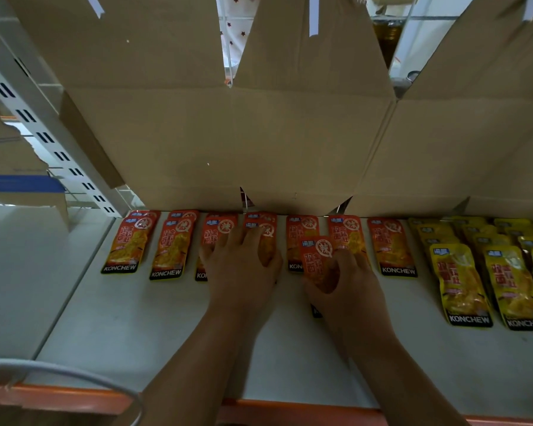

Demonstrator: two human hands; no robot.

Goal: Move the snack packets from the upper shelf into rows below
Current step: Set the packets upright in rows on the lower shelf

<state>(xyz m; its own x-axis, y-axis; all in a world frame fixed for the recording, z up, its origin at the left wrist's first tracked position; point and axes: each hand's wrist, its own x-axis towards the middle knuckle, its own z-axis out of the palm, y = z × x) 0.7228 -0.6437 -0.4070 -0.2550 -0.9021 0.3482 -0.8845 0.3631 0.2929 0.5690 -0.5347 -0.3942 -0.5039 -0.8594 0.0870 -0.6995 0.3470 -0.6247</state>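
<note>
Head view.
- White shelf (166, 327): orange packets (126, 244) lie in a row of about seven short stacks along the far edge, faces up. Yellow packets (462, 284) fill the right end in overlapping rows.
- Left hand (240, 262): fingers spread flat, pressing down on the third and fourth stacks, gripping nothing.
- Right hand (348, 284): thumb and fingers closed round one orange packet (319, 259), held low over the fifth and sixth stacks, nearer than the row.
- Cardboard boxes (228, 142) stand above the far edge and hide the upper shelf.

Judgement: well under way. The far orange row is laid and the near part of the shelf is bare. How many packets remain above cannot be told.
</note>
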